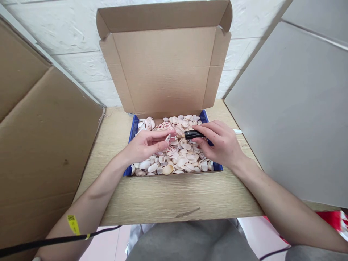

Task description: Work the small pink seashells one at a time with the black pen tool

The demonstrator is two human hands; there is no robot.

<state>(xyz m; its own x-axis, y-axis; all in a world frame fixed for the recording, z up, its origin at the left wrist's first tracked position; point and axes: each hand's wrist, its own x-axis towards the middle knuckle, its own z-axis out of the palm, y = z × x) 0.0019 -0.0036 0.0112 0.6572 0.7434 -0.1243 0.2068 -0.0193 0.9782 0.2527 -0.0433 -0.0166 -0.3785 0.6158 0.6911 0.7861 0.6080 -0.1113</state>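
My left hand [149, 144] pinches a small pale seashell [169, 138] between thumb and fingers. In my right hand [217, 139] is a black mini electric drill [192, 134] with a brass-coloured chuck [180, 136], pointing left. Its thin bit reaches the held shell; whether it has gone through I cannot tell. Both hands are over an open cardboard box with blue sides [133, 128], filled with many loose white, cream and reddish-striped shells [187, 159]. My fingers partly hide the held shell and some shells below.
The box's lid [168, 69] stands raised against a white brick-patterned wall [73, 29]. A large cardboard panel [51, 137] flanks the wooden table [179, 195] on the left, a grey panel [293, 108] on the right. A black cable with a yellow tag [73, 224] crosses at lower left.
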